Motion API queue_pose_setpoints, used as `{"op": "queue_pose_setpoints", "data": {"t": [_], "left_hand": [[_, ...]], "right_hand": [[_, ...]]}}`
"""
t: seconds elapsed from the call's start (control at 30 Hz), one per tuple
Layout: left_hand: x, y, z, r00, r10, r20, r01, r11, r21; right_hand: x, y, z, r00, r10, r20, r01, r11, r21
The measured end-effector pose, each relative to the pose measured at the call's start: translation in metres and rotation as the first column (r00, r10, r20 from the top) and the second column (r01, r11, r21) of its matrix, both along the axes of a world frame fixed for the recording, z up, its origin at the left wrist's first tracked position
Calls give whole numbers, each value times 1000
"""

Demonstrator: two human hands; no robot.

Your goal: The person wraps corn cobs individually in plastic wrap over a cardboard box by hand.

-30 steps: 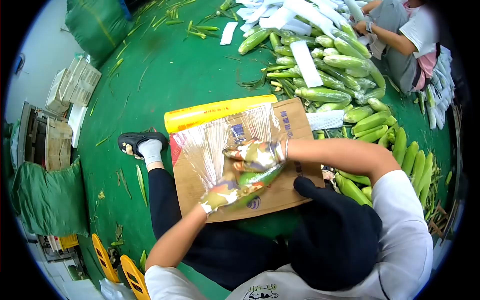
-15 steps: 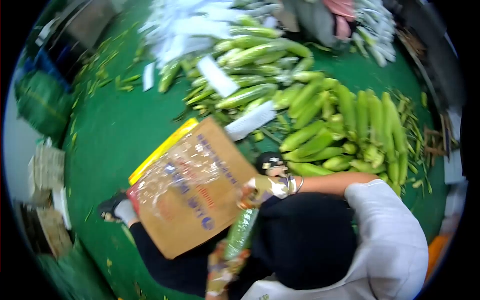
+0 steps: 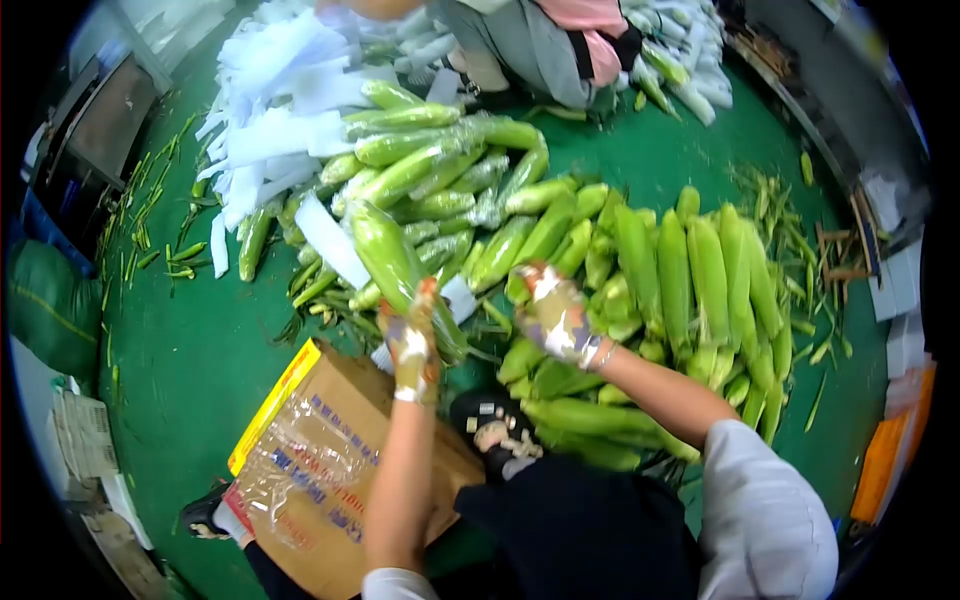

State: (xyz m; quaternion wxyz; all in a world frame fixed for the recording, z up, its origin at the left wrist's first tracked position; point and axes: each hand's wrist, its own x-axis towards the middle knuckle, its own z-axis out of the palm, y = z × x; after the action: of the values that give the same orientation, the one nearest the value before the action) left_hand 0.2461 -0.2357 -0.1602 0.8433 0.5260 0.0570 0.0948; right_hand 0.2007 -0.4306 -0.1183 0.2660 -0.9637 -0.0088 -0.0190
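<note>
Both my hands wear patterned gloves. My left hand [image 3: 412,345] is at the near end of a film-wrapped green corn cob [image 3: 388,250], which lies tilted over the wrapped pile; whether the fingers grip it is blurred. My right hand [image 3: 553,312] reaches over the heap of unwrapped cobs [image 3: 640,265], its fingers bent round the end of one cob. Below my left hand lies a cardboard sheet [image 3: 310,460] with clear film on it, and a yellow roll [image 3: 275,405] runs along its far edge.
White foam sleeves [image 3: 280,125] are heaped at the far left. Another person [image 3: 520,50] sits beyond the wrapped cobs. Green sacks [image 3: 55,310] stand at the left, and a wooden stool [image 3: 850,240] at the right. My shoe [image 3: 495,430] is beside the cardboard.
My hands have moved from the cardboard and my lap forward to the corn piles. The wrapped cob has gone from my lap to the wrapped pile. The view has swung right.
</note>
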Motion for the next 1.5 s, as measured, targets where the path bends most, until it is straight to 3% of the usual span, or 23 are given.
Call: {"op": "queue_pose_setpoints", "data": {"t": [0.1,0.13,0.23,0.3,0.4,0.47,0.5,0.57,0.63,0.7,0.73,0.77,0.83,0.93,1.0,1.1,1.13,1.2,1.27,1.33,1.4,1.47,1.5], "left_hand": [[104,-9,35,999,5,41,-3,998,-58],[119,-20,78,999,54,-7,-53,997,65],[159,-15,93,992,-101,-80,106,993,60],[143,28,59,921,-376,103,320,880,350],[8,87,66,965,-247,-91,264,913,310],[-83,142,106,970,-191,-153,240,620,747],[-141,176,85,986,-10,-165,70,931,359],[-225,258,66,878,329,-346,-240,931,275],[-308,313,59,740,534,-408,-279,797,536],[-353,310,103,785,586,-198,68,236,969],[-374,314,98,752,622,-220,165,145,976],[-384,319,91,728,645,-232,259,54,964],[-371,307,84,813,582,32,234,-376,897],[-337,302,84,633,757,-162,439,-179,880],[-330,309,78,659,710,-250,515,-183,837],[-335,334,53,833,552,28,124,-236,964],[-337,339,76,798,563,-214,373,-183,910],[-347,357,68,840,539,-51,207,-232,951],[-343,372,63,854,513,-89,-30,219,975],[-330,379,64,874,469,-129,-232,635,737],[-301,386,6,892,430,142,-307,342,888],[-259,368,-18,934,356,11,-232,584,778],[-250,357,37,944,136,-302,-117,990,80]], "right_hand": [[75,-51,-41,968,193,162,-109,900,-421],[93,-59,-55,969,247,19,-197,814,-547],[116,-65,-71,939,230,-255,-343,659,-669],[121,-67,-78,952,283,-118,-272,601,-751],[112,-65,-56,968,214,-129,-245,711,-659],[89,-69,-23,946,284,-154,-315,707,-633],[77,-68,-6,928,221,-300,-362,721,-590],[56,-79,12,889,223,-399,-398,807,-436],[26,-57,59,906,131,-403,-281,898,-339],[13,-42,52,942,288,-170,-296,955,-21],[7,-8,69,922,320,-219,-262,931,255],[4,28,80,893,436,-109,-390,873,292],[-9,115,112,838,531,129,-537,844,16],[-14,238,80,738,633,233,-673,663,328],[-28,314,73,622,751,221,-782,589,202],[-59,374,68,423,893,156,-901,433,-37],[-58,383,44,386,909,156,-912,402,-85],[-70,381,41,352,929,114,-916,367,-161],[-75,370,38,237,968,85,-950,250,-190],[-82,372,56,207,978,-3,-968,204,-148],[-79,377,67,154,987,-48,-976,144,-163],[-67,376,59,182,983,24,-947,181,-264],[-65,374,53,233,966,111,-924,256,-285]]}}
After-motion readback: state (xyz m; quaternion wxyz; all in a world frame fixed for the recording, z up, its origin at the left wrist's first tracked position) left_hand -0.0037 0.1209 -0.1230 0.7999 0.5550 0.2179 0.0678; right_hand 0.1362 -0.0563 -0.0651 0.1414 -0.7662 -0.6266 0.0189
